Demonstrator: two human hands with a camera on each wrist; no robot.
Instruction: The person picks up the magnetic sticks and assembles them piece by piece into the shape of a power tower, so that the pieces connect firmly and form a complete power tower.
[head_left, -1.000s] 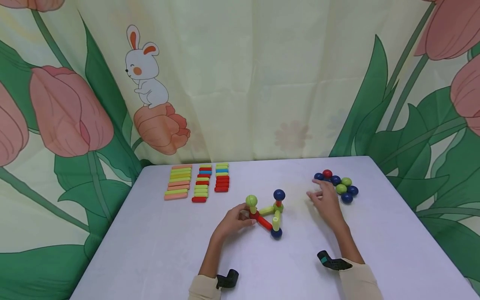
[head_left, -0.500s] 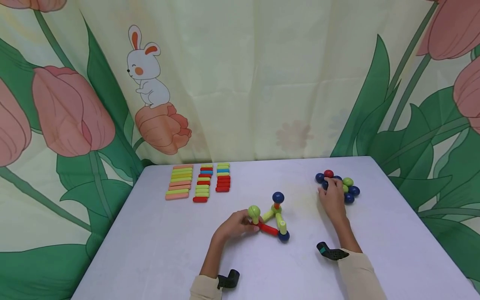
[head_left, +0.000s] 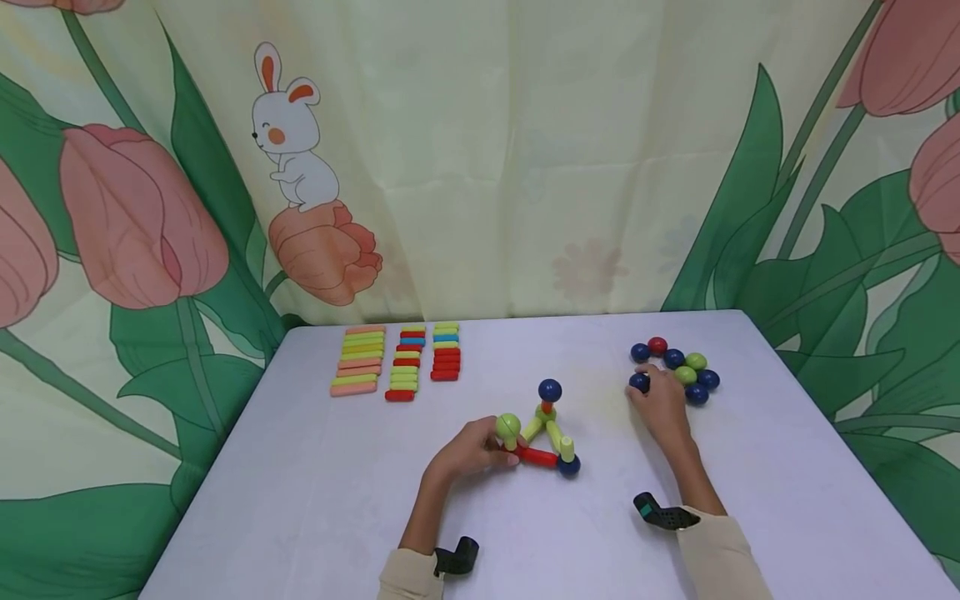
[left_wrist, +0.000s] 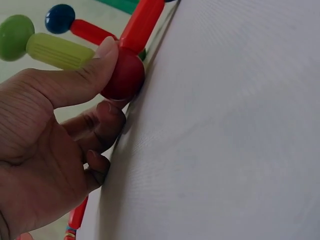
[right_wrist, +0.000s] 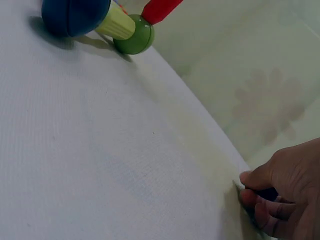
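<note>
A frame of coloured balls and rods stands on the table. My left hand [head_left: 467, 450] pinches its red corner ball [left_wrist: 125, 77] between thumb and fingers. From that corner a short rod rises to a green ball [head_left: 507, 427], and a red rod [head_left: 538, 457] runs to a dark blue corner ball [head_left: 568, 465] bearing a yellow-green rod [head_left: 567, 447]. At the rear corner another dark blue ball [head_left: 550, 390] tops a short red rod. Over to the right, my right hand [head_left: 663, 410] holds a loose dark blue ball [head_left: 639, 382], mostly covered by fingers in the right wrist view.
Several loose balls, including a red ball [head_left: 657, 345] and a green ball [head_left: 696, 361], cluster just beyond the right hand. Rows of rods [head_left: 358, 360] lie at the back left of the white table [head_left: 300, 492]. A printed curtain [head_left: 480, 167] hangs behind.
My right hand has reached into the ball cluster, gripped a dark blue ball and drawn it a little left, toward me. The left hand has turned the frame slightly and shifted its red corner nearer.
</note>
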